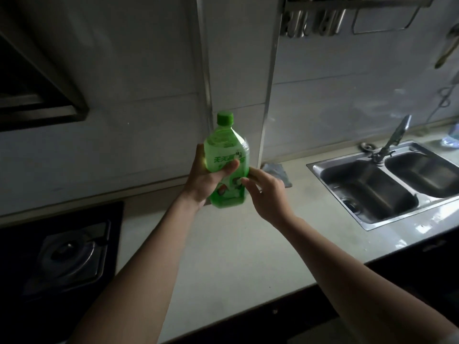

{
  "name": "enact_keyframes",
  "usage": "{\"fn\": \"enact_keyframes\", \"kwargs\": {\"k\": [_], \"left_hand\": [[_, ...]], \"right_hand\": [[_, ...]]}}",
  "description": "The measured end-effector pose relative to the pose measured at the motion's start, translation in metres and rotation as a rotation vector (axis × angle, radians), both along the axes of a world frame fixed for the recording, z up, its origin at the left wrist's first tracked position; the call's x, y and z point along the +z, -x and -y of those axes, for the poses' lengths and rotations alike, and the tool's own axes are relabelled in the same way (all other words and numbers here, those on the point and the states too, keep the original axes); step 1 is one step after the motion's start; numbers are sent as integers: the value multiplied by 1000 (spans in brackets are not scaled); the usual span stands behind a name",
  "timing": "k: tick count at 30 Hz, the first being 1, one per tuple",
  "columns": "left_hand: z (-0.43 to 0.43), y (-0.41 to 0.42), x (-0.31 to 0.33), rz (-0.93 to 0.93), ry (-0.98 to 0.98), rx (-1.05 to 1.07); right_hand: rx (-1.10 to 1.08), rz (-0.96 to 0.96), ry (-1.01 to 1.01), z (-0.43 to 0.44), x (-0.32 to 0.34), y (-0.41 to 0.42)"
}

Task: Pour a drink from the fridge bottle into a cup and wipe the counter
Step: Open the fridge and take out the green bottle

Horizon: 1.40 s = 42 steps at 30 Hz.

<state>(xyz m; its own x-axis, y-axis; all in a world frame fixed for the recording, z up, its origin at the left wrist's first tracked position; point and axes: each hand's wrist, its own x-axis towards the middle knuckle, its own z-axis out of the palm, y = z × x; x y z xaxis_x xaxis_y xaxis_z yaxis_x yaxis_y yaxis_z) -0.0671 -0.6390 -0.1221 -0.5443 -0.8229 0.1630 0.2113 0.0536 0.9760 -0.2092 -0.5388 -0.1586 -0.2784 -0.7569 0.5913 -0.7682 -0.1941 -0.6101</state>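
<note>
Single head-worn wide-angle view; faces forward and down, close above counter (231,256).

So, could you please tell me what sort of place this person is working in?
Most likely a home kitchen: a double steel sink, a gas hob in the counter, and a tiled wall.
</note>
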Motion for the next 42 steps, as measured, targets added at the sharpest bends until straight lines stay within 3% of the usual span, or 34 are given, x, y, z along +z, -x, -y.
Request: {"fn": "enact_keyframes", "kwargs": {"k": [8,23,42], "left_hand": [[19,57,-44,-14,-99,38],[36,148,-164,205,-237,142],[37,173,-230,429,-78,162]], "right_hand": [[89,59,-108,28,-37,63],[195,182,-451,53,-145,169],[213,251,-553,59,-207,192]]}}
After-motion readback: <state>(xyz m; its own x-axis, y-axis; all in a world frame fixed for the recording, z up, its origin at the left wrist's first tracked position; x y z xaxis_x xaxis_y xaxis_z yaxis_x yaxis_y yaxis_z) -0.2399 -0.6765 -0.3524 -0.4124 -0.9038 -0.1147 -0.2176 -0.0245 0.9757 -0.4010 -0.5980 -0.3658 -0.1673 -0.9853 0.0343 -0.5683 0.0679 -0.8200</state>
